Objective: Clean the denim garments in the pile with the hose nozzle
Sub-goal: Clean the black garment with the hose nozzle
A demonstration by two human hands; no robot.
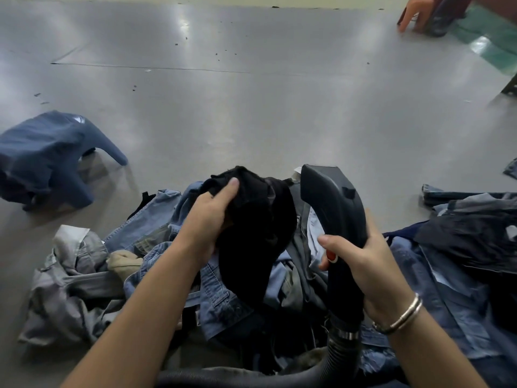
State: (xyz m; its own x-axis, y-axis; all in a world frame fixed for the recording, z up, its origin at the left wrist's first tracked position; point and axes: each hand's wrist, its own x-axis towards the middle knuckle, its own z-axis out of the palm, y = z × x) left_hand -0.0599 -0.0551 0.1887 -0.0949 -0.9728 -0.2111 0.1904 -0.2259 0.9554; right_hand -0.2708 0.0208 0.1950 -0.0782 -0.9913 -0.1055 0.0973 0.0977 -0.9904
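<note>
While most of the denim pile [173, 247] waits, left hand [208, 217] grips a black garment [257, 219], right hand [361, 261] grips the hose nozzle [330, 200].

Both forearms [145, 301] are bare, with no sleeves reaching into view. The right wrist wears a thin silver-coloured metal bangle [402, 317]. The left hand [207, 217] and right hand [361, 261] carry no gloves or rings.

Surface: a broad grey bench [251, 113] of smooth sheet, faint seams crossing it.
Light: pale overhead glare streaks the sheet near its far edge.
Debris: small dark specks [176, 44] dot the far half.
Far right corner: a green floor patch [492, 49] and an orange-brown plastic stool [414, 12].
Right edge: a dark frame piece [510, 86], cut off.
</note>
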